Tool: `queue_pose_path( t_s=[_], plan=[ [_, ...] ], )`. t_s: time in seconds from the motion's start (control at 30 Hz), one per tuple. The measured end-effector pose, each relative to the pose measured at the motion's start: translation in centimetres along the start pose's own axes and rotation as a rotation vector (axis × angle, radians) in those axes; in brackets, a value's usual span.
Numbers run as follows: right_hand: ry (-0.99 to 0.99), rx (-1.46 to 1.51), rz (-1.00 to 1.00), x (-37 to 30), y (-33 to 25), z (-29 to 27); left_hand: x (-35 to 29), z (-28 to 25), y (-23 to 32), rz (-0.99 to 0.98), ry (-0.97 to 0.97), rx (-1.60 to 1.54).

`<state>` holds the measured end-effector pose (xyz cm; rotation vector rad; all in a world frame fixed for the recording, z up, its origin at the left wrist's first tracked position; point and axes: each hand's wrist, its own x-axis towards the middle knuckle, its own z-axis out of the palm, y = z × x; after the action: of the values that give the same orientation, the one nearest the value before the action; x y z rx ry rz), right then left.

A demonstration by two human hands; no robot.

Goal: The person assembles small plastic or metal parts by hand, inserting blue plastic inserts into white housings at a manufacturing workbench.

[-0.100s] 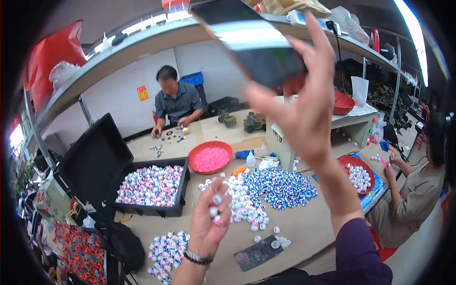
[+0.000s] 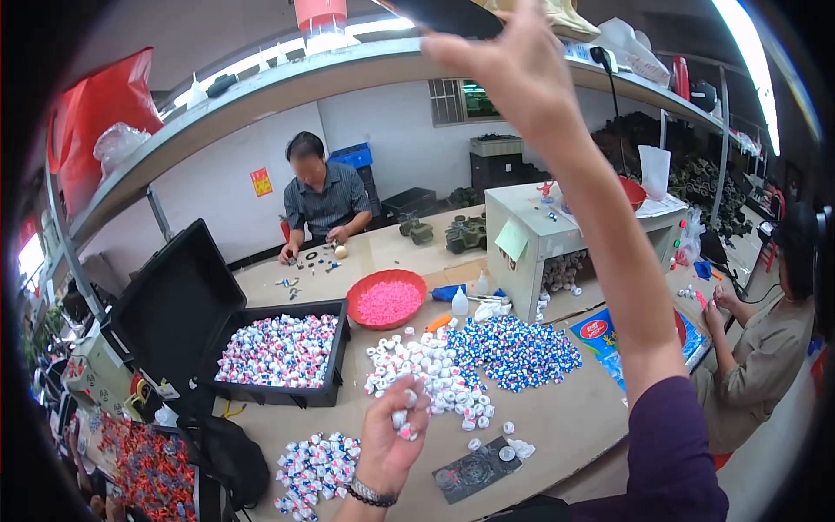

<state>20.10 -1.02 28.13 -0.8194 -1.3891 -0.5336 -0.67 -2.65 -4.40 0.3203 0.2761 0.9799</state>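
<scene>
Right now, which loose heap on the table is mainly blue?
The rightmost heap; the middle heap is mainly white, the lower heap, by the left hand, white with blue.

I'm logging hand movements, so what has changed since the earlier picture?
The right hand rose toward the upper edge, carrying the smartphone, now mostly out of view. The left hand dropped slightly, still holding small white pieces. Nothing was let go; the pink-filled red bowl and black case stayed put.
</scene>
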Motion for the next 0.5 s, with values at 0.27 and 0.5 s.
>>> queue_pose_path(
  t_s=[0.27,0.5],
  plan=[
    [-0.270,-0.242,0.392,10.2,4.2,6.2,-4.3,-6.0,-1.0,-0.051,0.161,-0.091],
    [-0.206,-0.301,0.369,11.5,8.7,10.5,-5.9,-7.2,-1.7,-0.089,0.090,-0.122]
  ],
)
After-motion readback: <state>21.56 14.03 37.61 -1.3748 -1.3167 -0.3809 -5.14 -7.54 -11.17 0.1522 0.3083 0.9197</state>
